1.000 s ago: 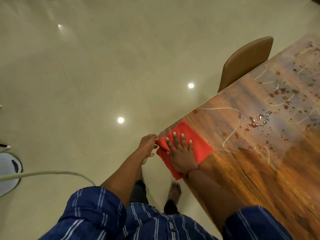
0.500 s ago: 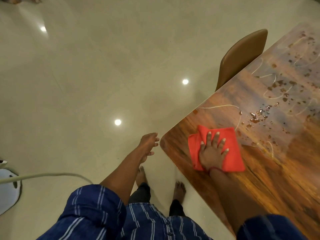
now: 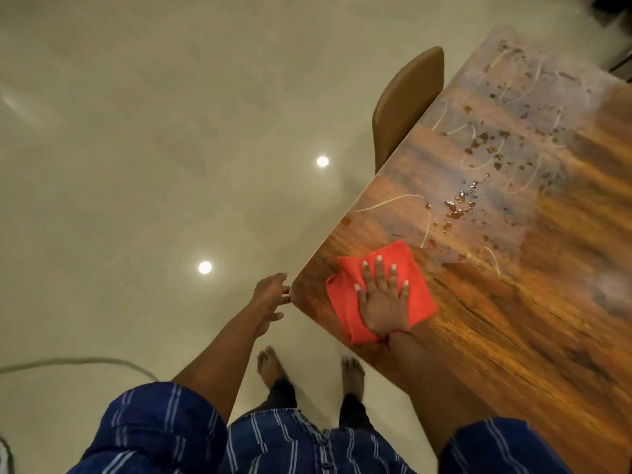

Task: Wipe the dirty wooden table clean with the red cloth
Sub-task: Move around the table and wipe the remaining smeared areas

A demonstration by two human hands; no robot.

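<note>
The glossy wooden table (image 3: 513,302) fills the right side, its near corner pointing at me. The red cloth (image 3: 349,302) lies flat near that corner. My right hand (image 3: 384,299) presses down on the cloth with fingers spread. Brown spots and thin white streaks (image 3: 458,208) cover the table beyond the cloth and further back. My left hand (image 3: 270,299) hovers beside the table's corner, fingertips touching the edge, holding nothing.
A brown chair (image 3: 403,111) is tucked against the table's left edge further back. A pale cable (image 3: 78,364) runs across the shiny beige floor at the left. My bare feet (image 3: 270,366) stand on the floor just below the table corner.
My right hand slid the cloth from the corner out onto the table and now back a little toward the corner. My left hand let go of the cloth and stays at the corner.
</note>
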